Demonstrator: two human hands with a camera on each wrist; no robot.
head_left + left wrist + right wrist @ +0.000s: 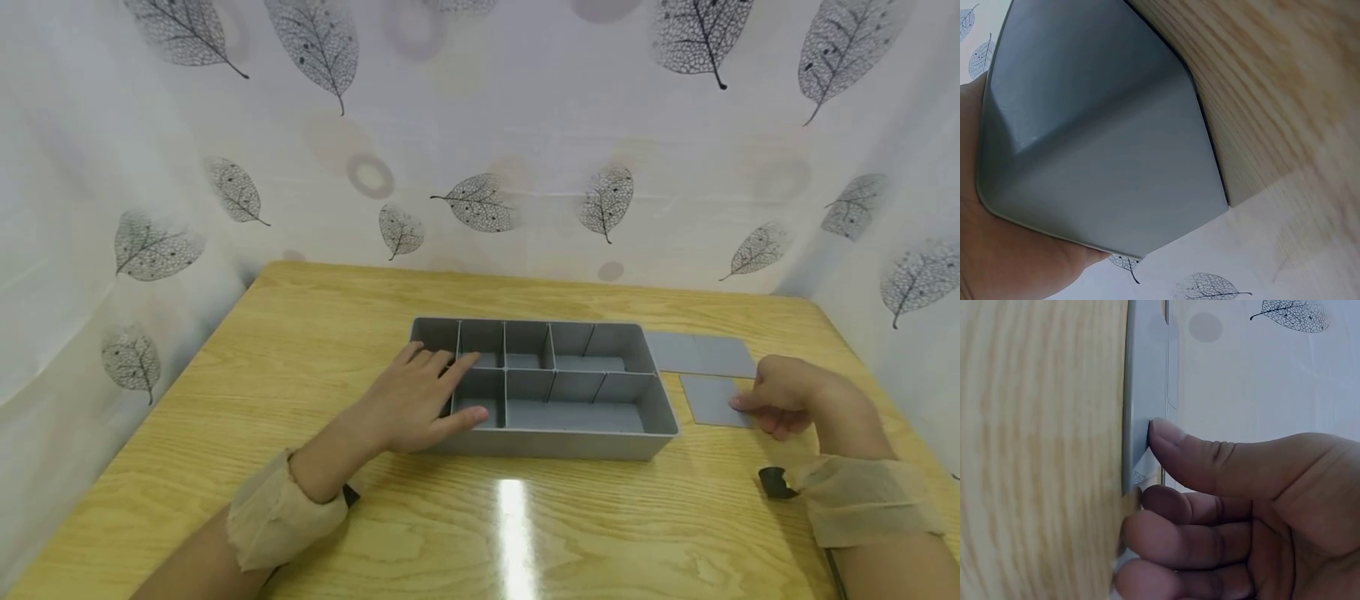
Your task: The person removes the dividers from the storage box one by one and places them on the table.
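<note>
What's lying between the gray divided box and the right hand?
Flat gray panels lie there, as the head view shows; the right hand's thumb touches one.

Wide passage near, far and left of the gray box (555,444); its right side is crowded.
Open tabletop (300,350) runs between the forearms on the near side, and a narrower strip lies between the box and the leaf-print curtain (540,242), which closes off the far side. From above, the long near-right compartment offers the broadest entry, with a lengthwise divider (528,385) along its far side; the left hand (412,404) blocks the left-end compartments. On the right, far plates (723,355), a near plate (705,400) and the right hand (798,400) pinching it obstruct the way.
</note>
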